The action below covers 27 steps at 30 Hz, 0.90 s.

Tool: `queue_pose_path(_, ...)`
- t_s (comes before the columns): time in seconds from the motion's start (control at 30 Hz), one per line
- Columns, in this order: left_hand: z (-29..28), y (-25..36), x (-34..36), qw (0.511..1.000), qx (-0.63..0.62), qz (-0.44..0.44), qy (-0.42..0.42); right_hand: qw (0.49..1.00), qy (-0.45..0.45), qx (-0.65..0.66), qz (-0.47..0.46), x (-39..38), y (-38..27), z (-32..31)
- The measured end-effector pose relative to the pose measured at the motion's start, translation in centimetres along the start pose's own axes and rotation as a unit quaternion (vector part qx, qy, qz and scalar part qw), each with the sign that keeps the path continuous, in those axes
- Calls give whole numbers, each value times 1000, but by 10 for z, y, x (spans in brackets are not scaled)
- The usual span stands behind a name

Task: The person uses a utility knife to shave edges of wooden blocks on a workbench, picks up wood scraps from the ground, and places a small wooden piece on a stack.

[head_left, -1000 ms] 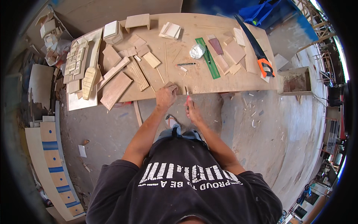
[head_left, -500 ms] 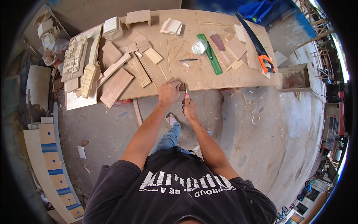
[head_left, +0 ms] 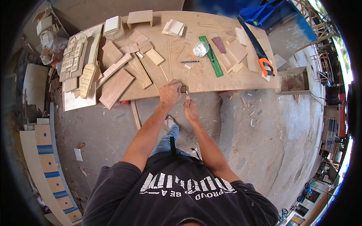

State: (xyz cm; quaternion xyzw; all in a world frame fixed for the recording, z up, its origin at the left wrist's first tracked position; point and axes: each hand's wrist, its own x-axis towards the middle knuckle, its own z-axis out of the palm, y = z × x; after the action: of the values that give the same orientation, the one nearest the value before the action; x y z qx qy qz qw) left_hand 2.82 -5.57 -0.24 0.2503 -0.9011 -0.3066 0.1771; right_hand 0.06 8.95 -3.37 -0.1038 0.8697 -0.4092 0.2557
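Observation:
At the front edge of the wooden table [head_left: 222, 83], my left hand [head_left: 170, 93] is closed with its fingertips pinching a small dark brown piece [head_left: 183, 89], mostly hidden by the fingers. Just right of it, my right hand [head_left: 191, 110] grips a small knife-like tool [head_left: 187, 96] with a red handle, its metal end pointing up against the edge beside the piece. A pencil [head_left: 189, 61] and a white scrap [head_left: 187, 66] lie beyond the hands. A thin stick with a pale block [head_left: 154, 57] rests to the left of them.
A handsaw [head_left: 255, 47] with an orange handle lies at the right, near a green ruler [head_left: 215, 64] and a shiny round container [head_left: 201, 49]. Wood boards [head_left: 117, 87] and a carved wooden model [head_left: 73, 56] cover the left. An open box [head_left: 296, 81] stands off the right end.
The whole view has shifted slightly. Both hands stay at the table edge; the tool in my right hand has moved slightly and its tilt differs a little.

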Motion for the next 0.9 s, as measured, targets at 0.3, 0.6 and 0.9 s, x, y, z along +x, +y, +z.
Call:
queue_pose_path(0.3, 1, -3, 2, 1000, 18, 18, -4, 996, 25, -58, 56, -3, -28, 3)
queue_pose_path(0.6, 9, -10, 1, 999, 15, 46, 6, 992, -3, -99, 72, 4, -42, -1)
queue_pose_path(0.9, 7, -10, 0, 999, 1, 44, 0, 994, 11, -93, 54, 9, -46, 1)
